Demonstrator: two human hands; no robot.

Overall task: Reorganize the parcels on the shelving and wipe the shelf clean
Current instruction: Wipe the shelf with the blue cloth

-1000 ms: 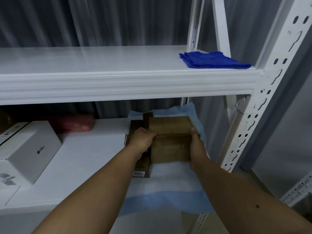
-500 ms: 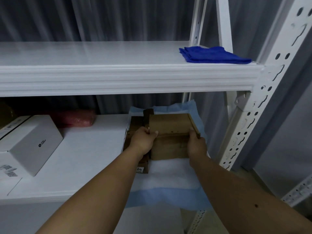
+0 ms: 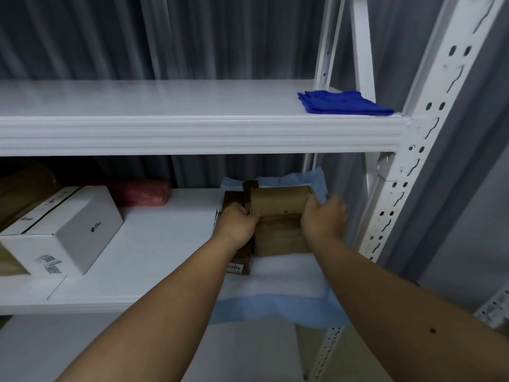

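I'm gripping the brown cardboard parcel from both sides, my left hand curled round its left edge and my right hand wrapping the right end, so it's staying level while I'm handling it. It's sitting at the right end of the lower white metal shelf, on a blue-edged white padded sheet, just beside a darker brown box. The parcel's looking plain, boxy and a bit scuffed. The folded blue cloth is waiting on the upper shelf, probably for wiping.
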